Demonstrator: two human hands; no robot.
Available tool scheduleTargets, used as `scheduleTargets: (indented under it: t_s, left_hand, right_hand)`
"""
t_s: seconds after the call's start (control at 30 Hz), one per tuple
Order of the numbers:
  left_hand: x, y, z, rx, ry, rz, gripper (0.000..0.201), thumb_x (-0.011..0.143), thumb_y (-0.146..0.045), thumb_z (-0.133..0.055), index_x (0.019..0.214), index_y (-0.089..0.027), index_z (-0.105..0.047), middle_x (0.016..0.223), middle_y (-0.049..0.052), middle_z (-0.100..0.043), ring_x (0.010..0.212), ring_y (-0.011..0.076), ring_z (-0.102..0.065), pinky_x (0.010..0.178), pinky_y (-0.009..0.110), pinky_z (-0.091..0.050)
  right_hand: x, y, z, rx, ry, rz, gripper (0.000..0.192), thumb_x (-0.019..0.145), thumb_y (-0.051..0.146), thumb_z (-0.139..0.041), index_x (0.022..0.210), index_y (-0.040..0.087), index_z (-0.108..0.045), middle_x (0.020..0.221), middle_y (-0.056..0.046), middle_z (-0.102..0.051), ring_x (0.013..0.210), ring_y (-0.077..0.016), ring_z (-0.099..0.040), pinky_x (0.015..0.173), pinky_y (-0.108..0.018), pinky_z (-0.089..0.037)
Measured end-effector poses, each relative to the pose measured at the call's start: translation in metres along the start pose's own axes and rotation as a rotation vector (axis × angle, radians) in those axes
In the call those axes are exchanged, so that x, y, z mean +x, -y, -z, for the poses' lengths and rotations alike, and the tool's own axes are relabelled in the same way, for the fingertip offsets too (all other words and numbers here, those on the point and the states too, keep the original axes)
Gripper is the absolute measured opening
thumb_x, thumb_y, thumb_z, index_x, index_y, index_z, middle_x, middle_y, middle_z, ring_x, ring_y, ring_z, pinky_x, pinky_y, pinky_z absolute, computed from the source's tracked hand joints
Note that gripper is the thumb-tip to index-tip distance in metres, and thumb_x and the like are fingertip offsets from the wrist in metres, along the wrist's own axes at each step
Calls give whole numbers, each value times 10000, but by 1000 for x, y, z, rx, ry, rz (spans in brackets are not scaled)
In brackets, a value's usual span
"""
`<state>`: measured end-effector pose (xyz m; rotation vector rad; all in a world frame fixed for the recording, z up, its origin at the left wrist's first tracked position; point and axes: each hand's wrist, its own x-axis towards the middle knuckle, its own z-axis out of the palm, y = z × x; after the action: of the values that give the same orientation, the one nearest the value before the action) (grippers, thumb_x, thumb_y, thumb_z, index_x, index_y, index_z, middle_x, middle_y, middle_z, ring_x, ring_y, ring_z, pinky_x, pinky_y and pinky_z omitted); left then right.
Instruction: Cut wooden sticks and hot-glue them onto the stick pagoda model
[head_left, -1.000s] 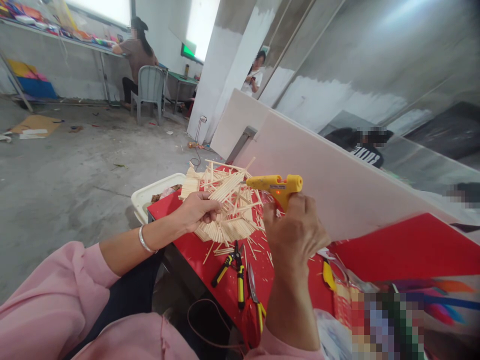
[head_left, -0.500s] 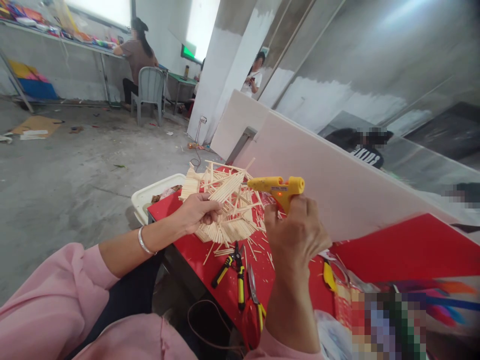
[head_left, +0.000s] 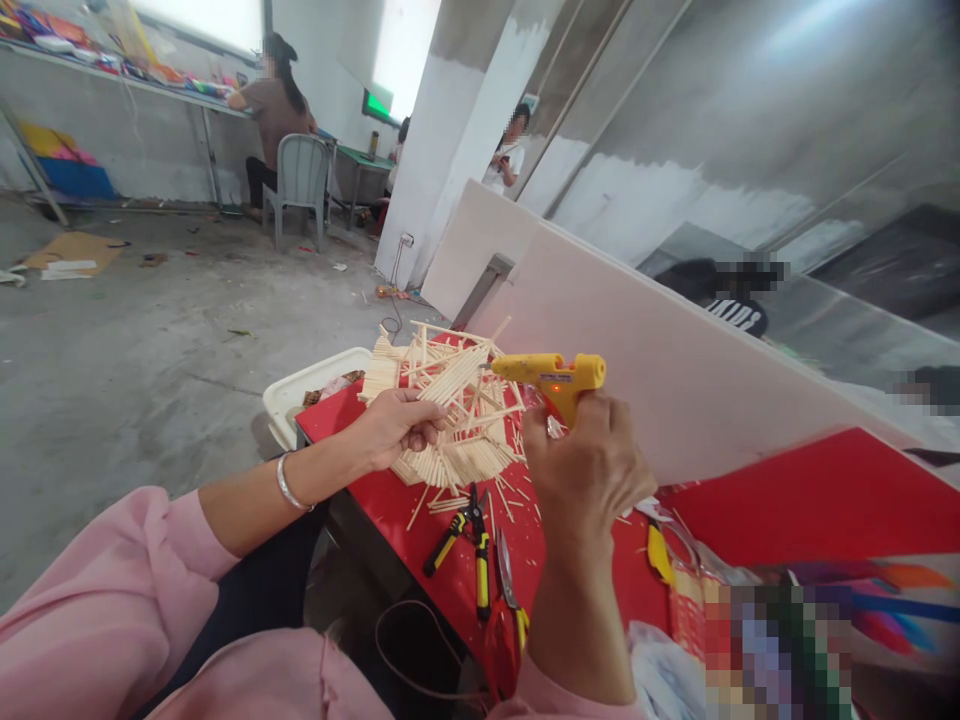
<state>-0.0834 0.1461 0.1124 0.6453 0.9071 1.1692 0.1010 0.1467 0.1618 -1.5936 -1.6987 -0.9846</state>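
Observation:
Between its thumb and fingers my left hand (head_left: 405, 420) pinches a flat panel of pale wooden sticks (head_left: 454, 374) laid side by side. My right hand (head_left: 589, 460) is closed round the handle of a yellow hot glue gun (head_left: 551, 370) with a small orange light lit. The gun's nozzle points left and lies at the panel's right end; whether it touches is too small to tell. Beneath and behind the panel is a pile of loose sticks and stick pieces (head_left: 465, 460) on the red tabletop (head_left: 397, 525).
Yellow-and-black pliers (head_left: 469, 550) and scissors (head_left: 506, 600) lie at the table's near edge. A white board (head_left: 600, 330) stands along the right side. A white tub (head_left: 281, 395) sits beyond the left edge. Another person sits on a grey chair (head_left: 300, 175) farther off.
My right hand and the glue gun have shifted slightly to the left. My left hand and the stick panel have stayed in place.

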Motion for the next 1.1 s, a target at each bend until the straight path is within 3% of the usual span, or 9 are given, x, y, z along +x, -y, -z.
scheduleTargets:
  t_s: [1.1]
  left_hand:
    - [2,2,7,24,56,-11,161,727,-161,-669,579,-121,-616,491,19,-590,399,48,-477,393,193,-293]
  right_hand:
    - [0,4,5,-13,-35,70,274,827,327,-532,1016,141,-604,810,-45,-569,578,-98,-345,525,-272,-126]
